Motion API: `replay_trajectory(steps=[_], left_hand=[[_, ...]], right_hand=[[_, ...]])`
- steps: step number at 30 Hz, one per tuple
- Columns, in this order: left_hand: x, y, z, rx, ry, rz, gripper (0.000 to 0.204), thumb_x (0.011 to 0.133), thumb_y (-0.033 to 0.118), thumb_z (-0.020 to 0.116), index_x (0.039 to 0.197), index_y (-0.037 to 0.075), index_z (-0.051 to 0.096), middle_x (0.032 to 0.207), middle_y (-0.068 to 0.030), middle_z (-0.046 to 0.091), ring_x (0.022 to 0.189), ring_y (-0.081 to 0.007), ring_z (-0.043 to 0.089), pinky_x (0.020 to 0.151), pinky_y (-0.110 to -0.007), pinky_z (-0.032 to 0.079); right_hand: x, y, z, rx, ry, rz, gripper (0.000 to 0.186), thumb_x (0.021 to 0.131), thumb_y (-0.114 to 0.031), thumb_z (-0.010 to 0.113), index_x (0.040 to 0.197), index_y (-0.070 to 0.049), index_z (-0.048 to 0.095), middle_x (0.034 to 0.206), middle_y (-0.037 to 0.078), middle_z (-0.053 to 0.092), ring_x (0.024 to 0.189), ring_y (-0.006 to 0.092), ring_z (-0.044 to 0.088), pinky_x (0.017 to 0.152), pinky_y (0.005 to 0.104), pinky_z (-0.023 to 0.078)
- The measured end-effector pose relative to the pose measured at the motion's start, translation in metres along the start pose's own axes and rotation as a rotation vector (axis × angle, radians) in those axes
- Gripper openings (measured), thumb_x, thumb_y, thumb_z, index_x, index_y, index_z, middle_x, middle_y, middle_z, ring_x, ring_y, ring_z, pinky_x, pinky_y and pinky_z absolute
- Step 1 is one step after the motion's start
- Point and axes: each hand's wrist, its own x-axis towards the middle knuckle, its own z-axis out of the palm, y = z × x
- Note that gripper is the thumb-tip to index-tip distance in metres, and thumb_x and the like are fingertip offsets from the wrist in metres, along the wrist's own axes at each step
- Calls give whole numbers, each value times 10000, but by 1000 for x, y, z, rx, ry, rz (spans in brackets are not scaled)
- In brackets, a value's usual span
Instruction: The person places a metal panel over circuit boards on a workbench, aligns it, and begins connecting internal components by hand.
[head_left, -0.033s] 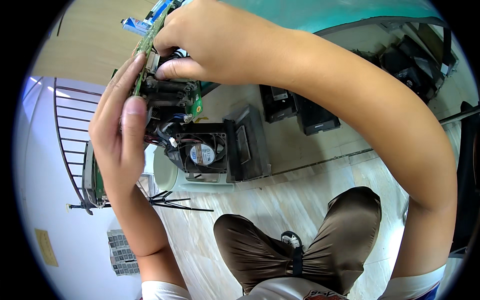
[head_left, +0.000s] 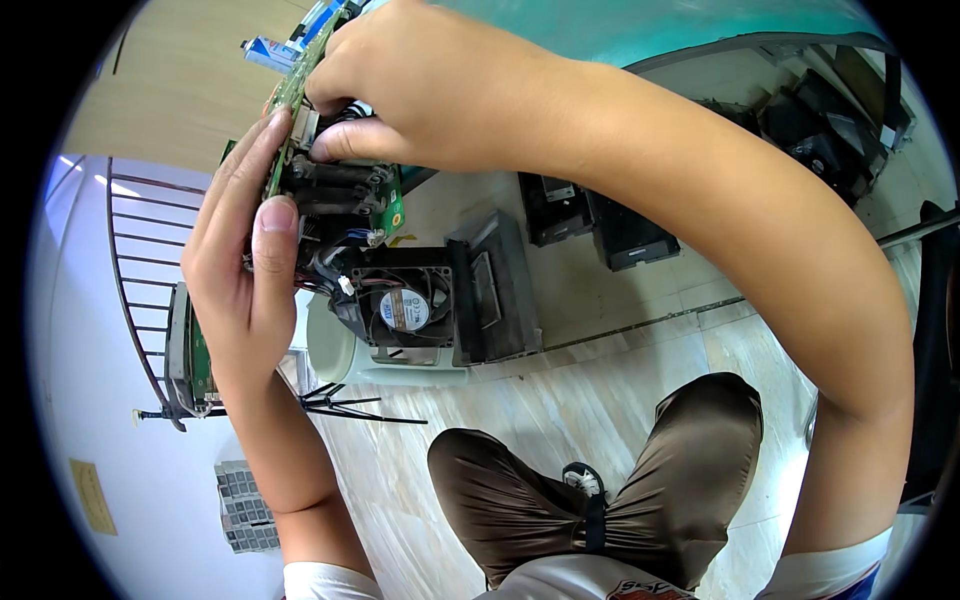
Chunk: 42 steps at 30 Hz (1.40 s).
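A green circuit board stands tilted nearly on edge at the upper left, dark parts and wires on its right face. My left hand grips its lower left edge, fingers flat along the back and thumb on the near side. Against the upper part of the board, my right hand is closed, thumb and bent fingers by a pale connector and black wires. What its fingertips pinch is hidden. Below the board sits a black cooling fan with a round label; wires run from it toward the board.
Next to the fan is a dark plastic housing, by a pale green stool. Black boxes stand beyond, under a green-topped table. A blue and white can lies at the top left. A metal rack is at the left.
My left thumb and hand have shifted very slightly downward along the board. My right hand is almost unmoved.
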Motion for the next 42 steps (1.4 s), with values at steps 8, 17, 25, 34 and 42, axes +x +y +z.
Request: replay_trajectory(steps=[8, 17, 25, 34, 42], left_hand=[[-3, -6, 6, -6, 40, 15, 373, 1006, 152, 516, 1304, -47, 619, 1311, -206, 640, 1279, -326, 575, 1104, -402, 396], [-3, -5, 9, -4, 46, 6, 387, 1006, 174, 502, 1294, -55, 623, 1300, -203, 648, 1275, -332, 576, 1110, -420, 390], [-4, -7, 10, -19, 59, 4, 383, 1000, 169, 511, 1280, -65, 628, 1288, -202, 655, 1267, -340, 579, 1113, -428, 386], [0, -5, 8, -10, 45, 50, 380, 987, 169, 537, 1272, -65, 632, 1269, -202, 664, 1252, -353, 588, 1094, -422, 401], [-5, -7, 9, -5, 48, -21, 441, 1017, 236, 502, 1336, -60, 579, 1309, -195, 640, 1193, -270, 613, 1054, -365, 426]], right_hand=[[-1, 5, 9, 27, 4, -66, 258, 884, -246, 701, 903, 11, 679, 883, 167, 668, 878, 360, 658, 776, 447, 530], [2, 9, 11, 139, 41, -80, 269, 888, -251, 696, 875, 18, 689, 816, 194, 673, 851, 372, 659, 756, 450, 523], [1, 5, 5, 106, 33, -40, 275, 869, -256, 718, 862, 16, 684, 802, 193, 668, 819, 369, 659, 739, 441, 521], [26, 18, -21, 102, -77, -128, 301, 849, -278, 735, 969, -4, 715, 849, 199, 715, 846, 357, 707, 730, 428, 566], [28, 16, -11, -320, -121, -283, 100, 805, -59, 653, 896, -30, 684, 882, 120, 699, 884, 303, 708, 810, 377, 574]])
